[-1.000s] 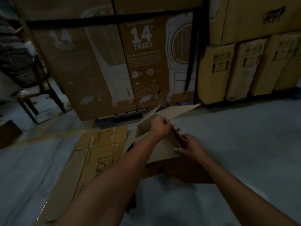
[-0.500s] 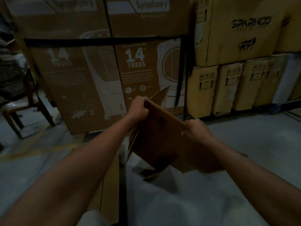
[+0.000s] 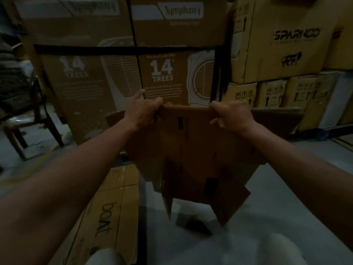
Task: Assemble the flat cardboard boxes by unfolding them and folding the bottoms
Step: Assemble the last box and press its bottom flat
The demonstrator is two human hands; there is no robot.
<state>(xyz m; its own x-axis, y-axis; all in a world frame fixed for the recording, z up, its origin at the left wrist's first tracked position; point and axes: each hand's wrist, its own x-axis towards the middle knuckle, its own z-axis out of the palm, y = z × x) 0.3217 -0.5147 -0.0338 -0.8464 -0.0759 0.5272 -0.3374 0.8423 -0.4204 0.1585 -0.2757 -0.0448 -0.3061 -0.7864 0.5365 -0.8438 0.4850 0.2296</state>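
A brown cardboard box [image 3: 193, 150] hangs in the air in front of me, its near panel facing me and loose flaps dangling from its lower end. My left hand [image 3: 142, 109] grips the top edge at the left corner, fingers curled over it. My right hand [image 3: 232, 115] grips the same edge further right, thumb on the near side. A side flap sticks out to the right behind my right hand. The box's inside is hidden from me.
Flat cardboard sheets [image 3: 112, 213], one printed "boat", lie on the floor at lower left. Large stacked cartons [image 3: 162, 69] form a wall ahead, with smaller yellow cartons [image 3: 271, 92] at right. A wooden chair [image 3: 28, 127] stands at left. Grey floor [image 3: 286, 217] lies right.
The box went from resting low on the floor to being lifted and turned upright. Both hands shifted to its top edge, and its flaps now hang down.
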